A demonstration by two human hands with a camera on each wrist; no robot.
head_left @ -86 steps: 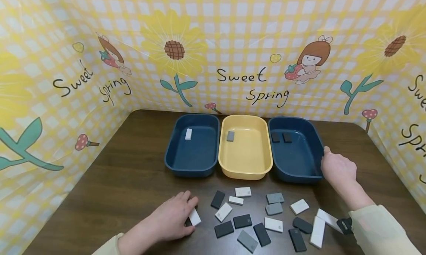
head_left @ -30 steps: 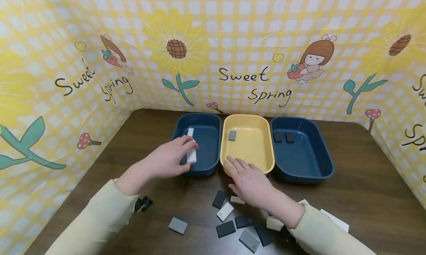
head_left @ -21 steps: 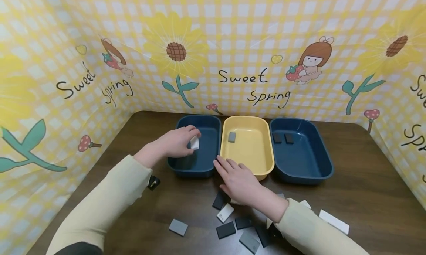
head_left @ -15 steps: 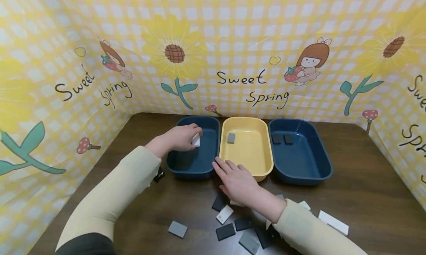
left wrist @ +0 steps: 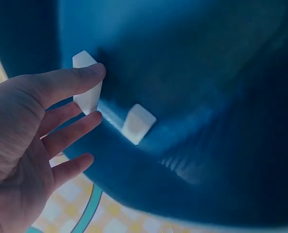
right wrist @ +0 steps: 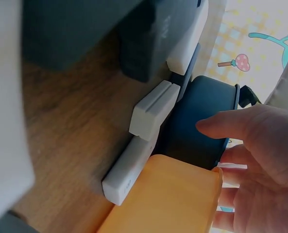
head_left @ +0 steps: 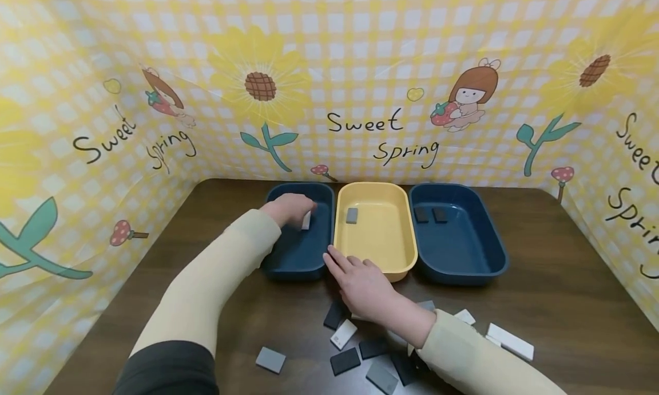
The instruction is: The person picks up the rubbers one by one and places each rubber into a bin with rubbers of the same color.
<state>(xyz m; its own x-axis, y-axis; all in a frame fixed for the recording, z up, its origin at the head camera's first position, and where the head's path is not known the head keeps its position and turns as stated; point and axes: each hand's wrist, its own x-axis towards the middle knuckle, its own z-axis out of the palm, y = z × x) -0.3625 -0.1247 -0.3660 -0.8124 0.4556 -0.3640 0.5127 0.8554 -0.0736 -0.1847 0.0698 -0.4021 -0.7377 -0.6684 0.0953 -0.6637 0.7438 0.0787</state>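
Note:
My left hand (head_left: 290,209) is down inside the left blue bin (head_left: 298,273), pinching a white rectangular block (left wrist: 89,99) between thumb and fingers. In the left wrist view, a second white block (left wrist: 139,124) lies on the bin floor beside it; my hand hides that one from the head camera. My right hand (head_left: 366,289) has its fingers extended at the near left corner of the yellow bin (head_left: 399,272), by the left bin's rim. It holds nothing. One grey block (head_left: 352,216) lies in the yellow bin.
Two black blocks (head_left: 440,215) lie in the right blue bin (head_left: 465,279). Several white, grey and black blocks, such as a black one (head_left: 345,361), lie in front of the bins, partly under the right arm. A grey block (head_left: 270,359) sits apart at left.
My left hand has picked up the white block from the table and carried it into the left bin, lowering it. My right hand has moved from the right bin to the yellow bin's near corner.

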